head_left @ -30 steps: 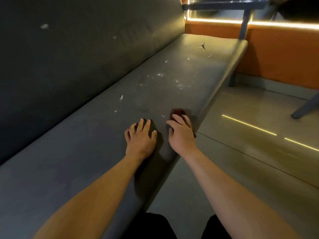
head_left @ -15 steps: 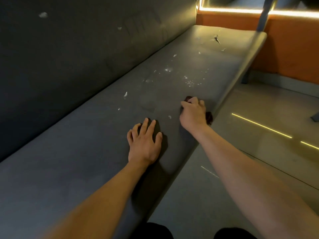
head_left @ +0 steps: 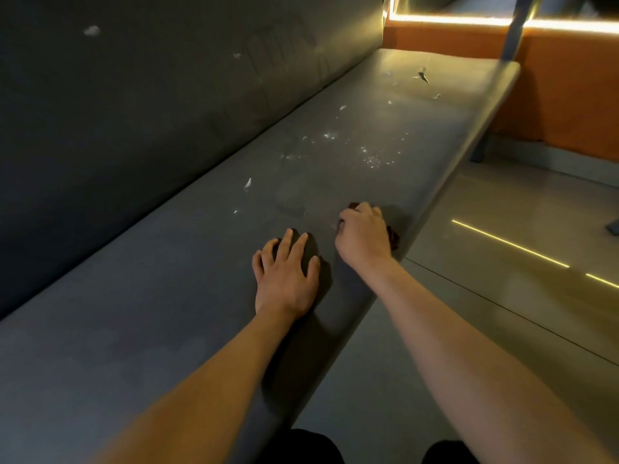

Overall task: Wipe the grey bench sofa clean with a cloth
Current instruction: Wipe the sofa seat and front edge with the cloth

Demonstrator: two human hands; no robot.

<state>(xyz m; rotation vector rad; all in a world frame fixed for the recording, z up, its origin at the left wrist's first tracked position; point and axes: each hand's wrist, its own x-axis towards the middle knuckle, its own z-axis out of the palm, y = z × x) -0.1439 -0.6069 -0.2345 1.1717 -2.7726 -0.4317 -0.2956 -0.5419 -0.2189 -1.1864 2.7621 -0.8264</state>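
The right hand (head_left: 363, 236), fingers (head_left: 364, 209) curled, is gripping a dark brownish bunched cloth (head_left: 394, 235) near the front edge of the grey bench sofa (head_left: 167, 313), white specks (head_left: 371, 159) lying ahead lengthwise, while the left hand (head_left: 284, 279) is resting flat just beside, holding nothing.

The right hand (head_left: 363, 239) hides most of the cloth (head_left: 395, 237).
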